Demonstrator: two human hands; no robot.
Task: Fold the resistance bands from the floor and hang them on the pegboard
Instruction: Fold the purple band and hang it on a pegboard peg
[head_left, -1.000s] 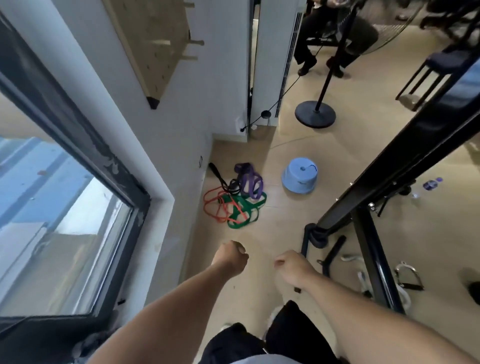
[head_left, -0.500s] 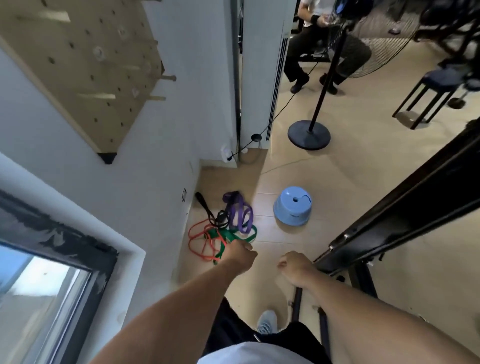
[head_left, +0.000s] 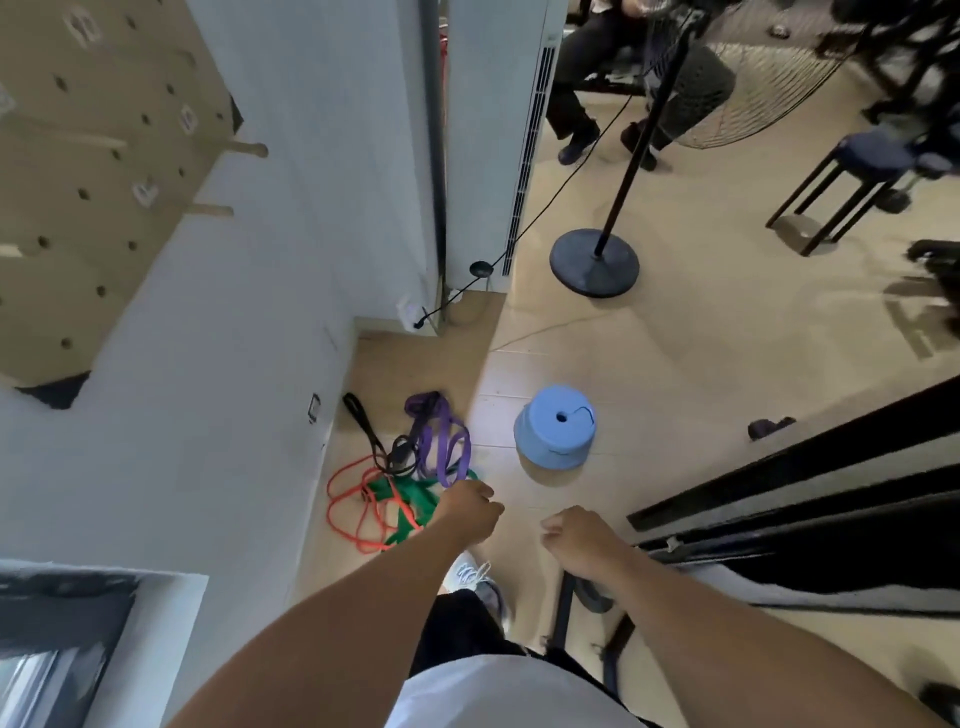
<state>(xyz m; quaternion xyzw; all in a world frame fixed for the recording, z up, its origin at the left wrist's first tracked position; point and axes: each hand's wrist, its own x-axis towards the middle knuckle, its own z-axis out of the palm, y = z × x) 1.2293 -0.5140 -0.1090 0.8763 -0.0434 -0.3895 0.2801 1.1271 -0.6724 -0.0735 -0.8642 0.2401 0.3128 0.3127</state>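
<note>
Head view, starting at the person's hands: the left hand (head_left: 467, 506) has its grip curled loosely with nothing in it, hovering at the near edge of the band pile; the right hand (head_left: 579, 535) is the same, loosely curled and empty, out to the right of the pile. The resistance bands (head_left: 402, 480) sit tangled on the floor (head_left: 701, 364) against the wall, just left of the blue stool (head_left: 556, 428): orange, green, purple and a black one. They'll probably be light, floppy and stretchy, so best to pinch one loop where it lies clear of the pile, or the rest drags along. The pegboard (head_left: 93, 171) is up the wall above the pile, cut off at the frame edge. Hard to tell which band lies over which, and the left hand covers part of the green.
</note>
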